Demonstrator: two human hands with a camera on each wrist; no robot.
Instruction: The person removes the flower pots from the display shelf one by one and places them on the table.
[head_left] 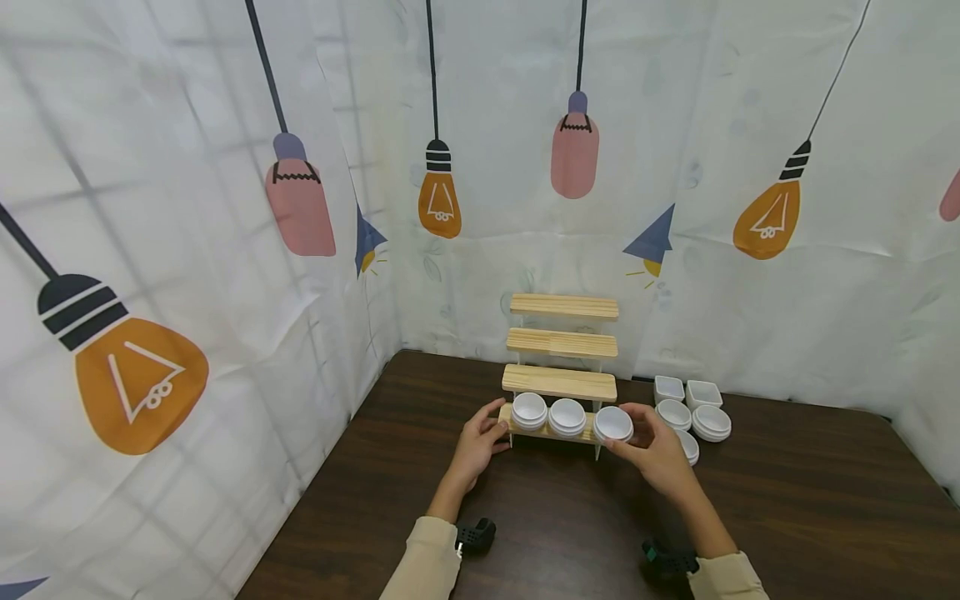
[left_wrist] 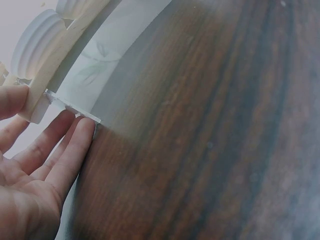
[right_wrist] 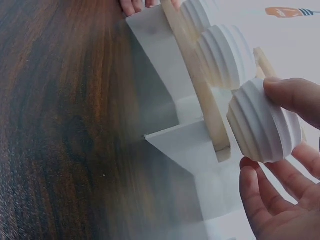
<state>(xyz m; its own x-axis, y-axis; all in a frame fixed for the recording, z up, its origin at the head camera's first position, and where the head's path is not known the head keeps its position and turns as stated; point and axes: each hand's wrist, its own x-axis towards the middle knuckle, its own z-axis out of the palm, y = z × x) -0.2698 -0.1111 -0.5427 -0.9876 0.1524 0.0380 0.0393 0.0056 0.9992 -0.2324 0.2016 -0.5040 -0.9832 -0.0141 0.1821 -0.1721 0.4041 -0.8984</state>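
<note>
A tiered display stand (head_left: 559, 382) with pale wooden planks and white side supports stands on the table. My left hand (head_left: 474, 446) grips the left end of its lowest plank (left_wrist: 57, 70), thumb on the plank and other fingers around the white support (left_wrist: 75, 108). At the plank's right end, my right hand (head_left: 660, 457) holds a round white ribbed bowl (right_wrist: 262, 122) between thumb and fingers. Two similar bowls, one at the left (head_left: 529, 410) and one in the middle (head_left: 567, 416), sit on the same plank. Whether the held bowl touches the plank, I cannot tell.
Right of the stand, several white bowls are grouped on the dark wooden table (head_left: 810, 483), including square ones (head_left: 703, 393) and round ones (head_left: 711, 423). A patterned white cloth (head_left: 480, 292) hangs behind the table and along its left side.
</note>
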